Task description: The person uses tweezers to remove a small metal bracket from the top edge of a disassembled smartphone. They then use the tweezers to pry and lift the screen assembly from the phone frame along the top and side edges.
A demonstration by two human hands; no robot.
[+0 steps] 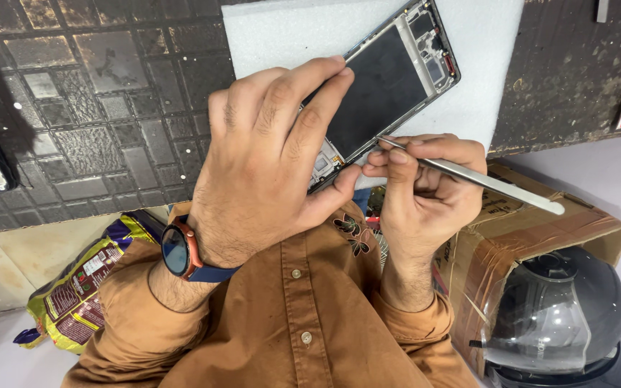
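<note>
Two bare hands work on an opened smartphone with its back cover removed, dark battery and circuit boards exposed (389,82), which lies at an angle on a white foam pad (483,65) set on a dark, embossed tabletop (95,122). Left hand (267,151): palm down over the lower end of the phone, fingers draped across its body and thumb pressed to its near edge, clamping it in place; a round smartwatch with a red case and blue strap (179,251) sits on the wrist. Right hand (422,183): fingers closed in a pen-style grip on a slim, flat metal prying tool (483,179), whose tip meets the phone's near long edge beside the battery.

Below the table edge: brown shirt sleeves and front (289,316), a taped cardboard box (540,223), a black helmet with clear visor (562,316), and a yellow and purple printed packet (80,287) on the floor.

Hazards, as judged from this arrangement: the metal tip rests close to the battery, so too much force or a slip could gouge the cell or scratch nearby board parts. The foam pad is soft; if the left hand's hold loosens, the phone may pivot under the levering pressure and send the tool skidding towards the left thumb.
</note>
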